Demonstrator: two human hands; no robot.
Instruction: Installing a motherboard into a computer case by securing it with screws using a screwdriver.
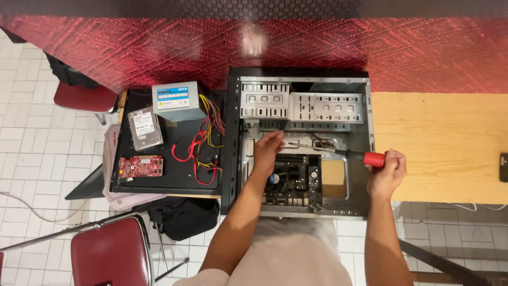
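Gripping the red-handled screwdriver (338, 152) in the right hand (388, 170), fist closed on the handle, shaft angled leftward into the open computer case (301, 143). Left hand (267, 150) rested loosely open beside the tip, over the motherboard (291, 182), seemingly to steady. Removed parts lay left of both hands.

Red-handled, steel-shafted screwdriver (365, 156): red grip, silver shaft. Open metal computer case (360, 106), centre frame: black frame, grey interior. Boxy power supply unit (177, 100), upper left: grey, blue label, red and yellow wires. Small rectangular circuit card (141, 166): red. Wooden desk (444, 143), right: pale, grained. Textured wall covering (132, 47), top: red, embossed. Tiled floor (32, 159): white.
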